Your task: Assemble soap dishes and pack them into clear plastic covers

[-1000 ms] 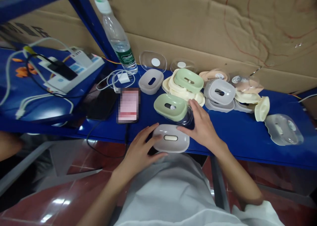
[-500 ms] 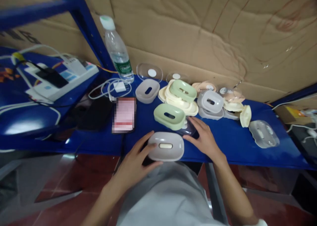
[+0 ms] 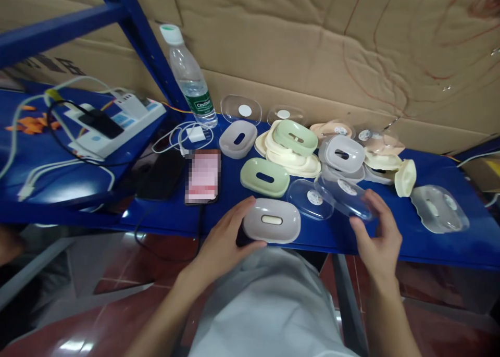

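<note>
At the front edge of the blue table, my left hand grips the left end of a grey soap dish, thumb along the near side and fingers on the far rim. A cream insert fills the slot in its middle. My right hand pinches the right end of a clear plastic lid with a round white sticker, held tilted. Under its left end lies another clear lid, flat on the table. A green soap dish sits just beyond the grey one.
Stacked cream pieces, a second green dish and grey dishes stand behind. A clear-covered grey dish lies at right. Leftward are a phone, a water bottle, a cable and a power strip.
My right hand has moved right from beside the near green dish, and a clear lid is now in its grip. My left hand still has the grey soap dish; the view has shifted slightly.
</note>
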`<state>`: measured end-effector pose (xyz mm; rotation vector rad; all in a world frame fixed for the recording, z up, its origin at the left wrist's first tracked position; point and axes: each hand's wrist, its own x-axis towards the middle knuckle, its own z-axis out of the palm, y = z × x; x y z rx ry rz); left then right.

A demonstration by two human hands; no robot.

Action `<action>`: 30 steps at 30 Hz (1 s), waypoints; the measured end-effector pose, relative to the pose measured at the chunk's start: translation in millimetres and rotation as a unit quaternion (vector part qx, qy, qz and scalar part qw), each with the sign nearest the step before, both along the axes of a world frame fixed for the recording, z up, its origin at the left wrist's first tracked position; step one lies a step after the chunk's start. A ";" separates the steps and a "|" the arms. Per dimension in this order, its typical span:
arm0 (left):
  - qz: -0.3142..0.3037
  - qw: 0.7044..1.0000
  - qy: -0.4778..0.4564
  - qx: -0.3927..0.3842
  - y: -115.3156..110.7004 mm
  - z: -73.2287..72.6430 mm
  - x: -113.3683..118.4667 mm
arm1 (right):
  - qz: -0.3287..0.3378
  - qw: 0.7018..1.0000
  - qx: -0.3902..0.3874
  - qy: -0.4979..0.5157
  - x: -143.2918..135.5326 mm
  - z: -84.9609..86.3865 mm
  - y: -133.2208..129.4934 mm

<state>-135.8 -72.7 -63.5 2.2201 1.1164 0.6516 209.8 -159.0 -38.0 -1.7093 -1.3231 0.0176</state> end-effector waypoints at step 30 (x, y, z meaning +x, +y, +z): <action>-0.038 0.995 0.043 0.080 3.2 -12.8 0.4 | 0.293 0.943 -0.112 -0.112 -62.1 -26.0 -1.5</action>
